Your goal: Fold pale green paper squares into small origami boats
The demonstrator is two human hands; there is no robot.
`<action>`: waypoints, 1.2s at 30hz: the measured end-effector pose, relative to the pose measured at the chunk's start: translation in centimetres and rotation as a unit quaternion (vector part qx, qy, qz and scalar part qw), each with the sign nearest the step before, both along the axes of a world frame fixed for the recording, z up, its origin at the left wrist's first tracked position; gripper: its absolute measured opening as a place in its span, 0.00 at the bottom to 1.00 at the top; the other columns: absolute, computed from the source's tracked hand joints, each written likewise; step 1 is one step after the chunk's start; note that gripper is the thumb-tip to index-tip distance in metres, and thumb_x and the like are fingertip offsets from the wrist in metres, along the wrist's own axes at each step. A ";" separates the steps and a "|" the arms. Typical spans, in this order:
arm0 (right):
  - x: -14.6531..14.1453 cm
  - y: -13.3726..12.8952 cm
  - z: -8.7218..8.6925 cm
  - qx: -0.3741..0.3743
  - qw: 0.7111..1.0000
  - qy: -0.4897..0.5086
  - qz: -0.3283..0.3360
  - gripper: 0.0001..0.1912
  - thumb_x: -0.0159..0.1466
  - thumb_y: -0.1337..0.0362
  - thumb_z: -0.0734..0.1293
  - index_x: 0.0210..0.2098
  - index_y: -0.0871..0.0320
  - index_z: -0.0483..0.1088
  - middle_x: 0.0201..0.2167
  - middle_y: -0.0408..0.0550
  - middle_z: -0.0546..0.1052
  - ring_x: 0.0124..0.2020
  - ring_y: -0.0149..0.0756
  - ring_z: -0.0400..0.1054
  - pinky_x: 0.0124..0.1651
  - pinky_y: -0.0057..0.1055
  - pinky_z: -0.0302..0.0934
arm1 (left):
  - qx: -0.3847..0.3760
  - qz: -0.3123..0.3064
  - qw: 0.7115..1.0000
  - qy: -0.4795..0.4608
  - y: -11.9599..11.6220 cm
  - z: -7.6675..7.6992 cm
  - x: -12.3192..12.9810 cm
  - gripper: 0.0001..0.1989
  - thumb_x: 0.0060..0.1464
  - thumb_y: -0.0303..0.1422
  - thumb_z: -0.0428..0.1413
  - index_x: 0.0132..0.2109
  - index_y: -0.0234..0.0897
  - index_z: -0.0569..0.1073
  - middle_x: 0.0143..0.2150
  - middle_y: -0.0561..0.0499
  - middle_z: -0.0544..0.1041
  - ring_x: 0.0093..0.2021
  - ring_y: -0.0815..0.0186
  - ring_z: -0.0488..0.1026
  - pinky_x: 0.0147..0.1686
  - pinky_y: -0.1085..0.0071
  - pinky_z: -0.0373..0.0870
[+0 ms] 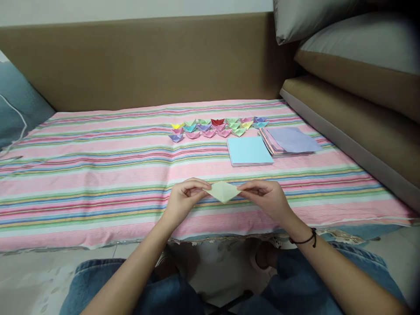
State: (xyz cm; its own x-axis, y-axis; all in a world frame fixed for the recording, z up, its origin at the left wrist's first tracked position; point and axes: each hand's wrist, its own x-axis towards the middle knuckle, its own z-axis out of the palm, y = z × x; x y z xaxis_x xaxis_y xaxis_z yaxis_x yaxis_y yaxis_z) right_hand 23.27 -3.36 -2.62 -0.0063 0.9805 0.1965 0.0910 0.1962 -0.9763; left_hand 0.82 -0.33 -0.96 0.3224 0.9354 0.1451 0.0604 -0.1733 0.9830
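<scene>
A pale green folded paper (224,192), diamond-shaped, is stretched between my two hands above the near part of the striped cloth. My left hand (187,197) pinches its left corner with thumb and fingers. At the right corner, my right hand (264,196) has a similar pinch. Beyond them lie a light blue stack of square paper (250,151) and, to its right, a looser stack with a purple sheet (293,140) on top. Several small folded paper boats in many colours, including a red one (218,122), stand in rows farther back.
The striped cloth (82,183) covers the wide surface, whose near edge runs just above my knees. A brown padded back (157,65) rises behind it. Large cushions (361,48) are piled at the right.
</scene>
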 end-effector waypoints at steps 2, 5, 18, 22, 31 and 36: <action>0.4 -0.1 -0.6 0.026 0.998 -0.051 0.007 0.08 0.53 0.60 0.71 0.30 0.57 0.76 0.31 0.49 0.80 0.33 0.41 0.75 0.36 0.37 0.71 | 0.068 -0.022 0.996 0.062 -0.1 -0.8 -0.2 0.05 0.49 0.32 0.57 0.33 0.37 0.77 0.38 0.44 0.77 0.40 0.61 0.74 0.37 0.67 0.72; 1.2 -0.2 -1.3 0.111 0.973 -0.200 0.039 0.05 0.58 0.64 0.68 0.32 0.56 0.76 0.31 0.49 0.80 0.33 0.41 0.74 0.37 0.36 0.70 | 0.172 -0.078 0.967 0.168 -0.4 -1.9 -0.6 0.08 0.54 0.30 0.53 0.38 0.39 0.76 0.39 0.44 0.77 0.42 0.62 0.73 0.41 0.65 0.70; 1.5 -0.9 -1.8 0.252 0.878 -0.386 0.130 0.08 0.61 0.67 0.64 0.40 0.54 0.72 0.45 0.52 0.74 0.46 0.42 0.66 0.46 0.42 0.64 | 0.348 -0.159 0.840 0.385 -1.3 -1.8 -0.8 0.21 0.54 0.44 0.51 0.53 0.41 0.69 0.44 0.44 0.73 0.45 0.57 0.64 0.45 0.59 0.59; 1.1 -0.5 -1.8 0.240 0.878 -0.386 0.150 0.09 0.59 0.65 0.66 0.40 0.56 0.73 0.44 0.51 0.75 0.45 0.43 0.66 0.46 0.42 0.64 | 0.363 -0.167 0.819 0.412 -1.2 -1.8 -0.2 0.23 0.54 0.47 0.50 0.52 0.41 0.70 0.43 0.44 0.71 0.45 0.57 0.63 0.44 0.59 0.57; 1.2 0.3 -1.6 0.224 0.890 -0.361 0.163 0.06 0.62 0.64 0.65 0.34 0.56 0.75 0.40 0.50 0.77 0.43 0.41 0.68 0.45 0.39 0.63 | 0.317 -0.172 0.843 0.399 -0.7 -1.6 -0.1 0.20 0.53 0.46 0.51 0.49 0.43 0.72 0.42 0.46 0.70 0.44 0.59 0.64 0.43 0.62 0.57; 1.0 0.1 -1.2 0.214 0.901 -0.339 0.162 0.07 0.62 0.66 0.63 0.35 0.57 0.74 0.41 0.50 0.77 0.43 0.39 0.68 0.46 0.38 0.62 | 0.295 -0.156 0.857 0.392 -0.7 -1.6 0.0 0.16 0.54 0.43 0.52 0.46 0.41 0.74 0.43 0.46 0.72 0.45 0.59 0.64 0.43 0.63 0.56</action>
